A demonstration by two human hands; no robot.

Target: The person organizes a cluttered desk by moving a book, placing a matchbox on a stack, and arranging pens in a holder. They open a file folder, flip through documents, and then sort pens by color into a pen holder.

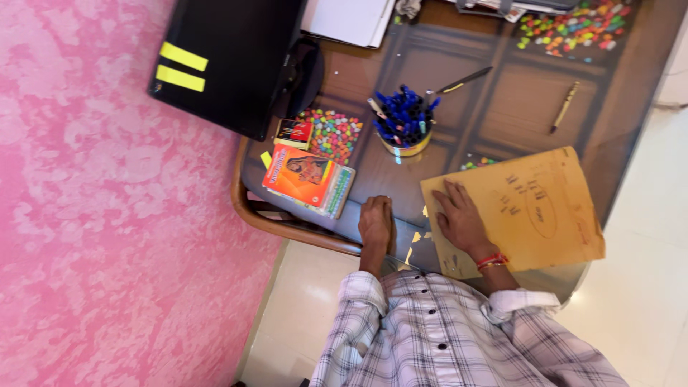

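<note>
The brown paper folder (527, 211) lies flat near the counter's (502, 107) front edge, and the right hand (459, 218) rests palm-down on its near left corner, fingers spread, gripping nothing. The left hand (377, 223) sits just left of the folder, apart from it, fingers curled down on the glass counter top, holding nothing. Beyond the hands stands a yellow cup of blue pens (403, 122); an orange book (308, 179) lies further left.
</note>
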